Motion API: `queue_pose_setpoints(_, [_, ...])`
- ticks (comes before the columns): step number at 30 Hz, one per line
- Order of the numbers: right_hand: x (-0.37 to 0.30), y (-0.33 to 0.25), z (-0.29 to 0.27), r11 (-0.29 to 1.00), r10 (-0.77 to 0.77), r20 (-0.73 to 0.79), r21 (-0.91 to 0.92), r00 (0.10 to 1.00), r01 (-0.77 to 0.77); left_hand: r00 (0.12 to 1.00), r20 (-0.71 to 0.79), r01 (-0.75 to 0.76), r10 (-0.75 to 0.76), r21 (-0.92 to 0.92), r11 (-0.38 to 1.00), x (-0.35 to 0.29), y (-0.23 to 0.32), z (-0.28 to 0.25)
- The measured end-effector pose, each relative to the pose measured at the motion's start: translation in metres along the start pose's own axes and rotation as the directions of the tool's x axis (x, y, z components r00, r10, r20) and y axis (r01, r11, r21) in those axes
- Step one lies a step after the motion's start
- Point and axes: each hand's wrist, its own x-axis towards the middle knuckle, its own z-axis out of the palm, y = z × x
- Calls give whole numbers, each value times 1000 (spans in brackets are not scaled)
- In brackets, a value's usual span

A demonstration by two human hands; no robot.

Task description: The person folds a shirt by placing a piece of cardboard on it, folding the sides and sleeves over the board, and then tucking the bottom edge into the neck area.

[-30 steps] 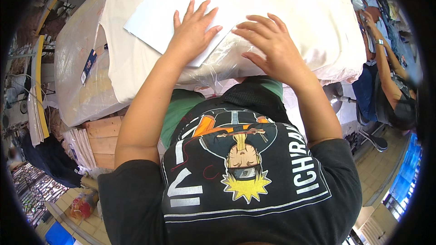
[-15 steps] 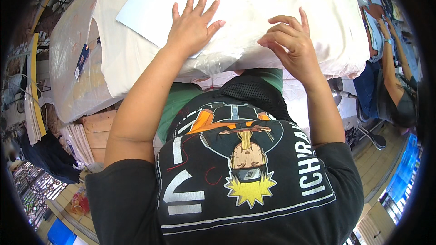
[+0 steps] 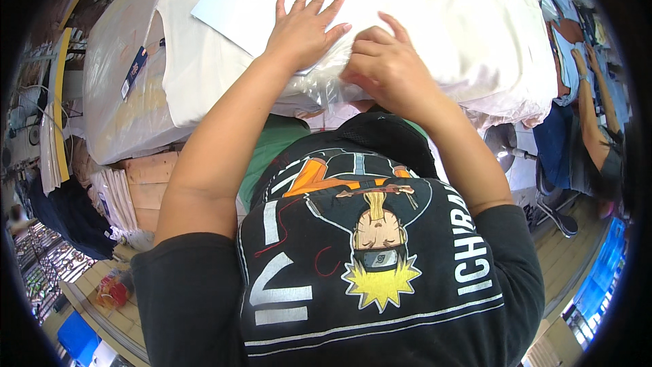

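Fingers spread, my left hand (image 3: 303, 35) lies flat on a pale blue-white sheet (image 3: 234, 8). The sheet rests on cream cloth (image 3: 475, 34) spread over a bulky stack in front of me. Crinkled clear plastic film (image 3: 329, 88) shows between my hands at the near edge of the cloth. My right hand (image 3: 388, 71) is curled beside it, the thumb and fingers closed on the film and one finger raised. Its fingertips are partly hidden and a little blurred.
A plastic-wrapped bundle (image 3: 119, 61) with a dark hang tag (image 3: 134, 73) lies on the left. Folded pale garments (image 3: 119, 207) and dark cloth (image 3: 71, 221) are below it. At the right, another person's arms (image 3: 589, 105) reach toward blue garments. A fan (image 3: 504, 146) stands below the cloth.
My right hand has moved left and closed in on the plastic film, which looks more bunched. My left hand stays flat on the sheet. The whole view has shifted slightly.
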Motion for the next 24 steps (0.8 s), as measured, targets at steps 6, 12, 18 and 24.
queue_pose_setpoints(6, [-46,-6,-50,992,71,45,100,997,-75,999,27,26,-28,45,999,0,0,1])
queue_pose_setpoints(12, [-83,-12,-80,912,302,188,230,935,-341,990,-136,24,-37,-98,995,3,-2,-5])
queue_pose_setpoints(18, [-46,-12,-45,962,163,-273,257,948,-92,996,-82,-10,-26,-406,914,-25,62,-43])
queue_pose_setpoints(24, [-65,12,-17,898,415,50,138,908,-418,980,130,199,-151,-612,766,-32,56,-40])
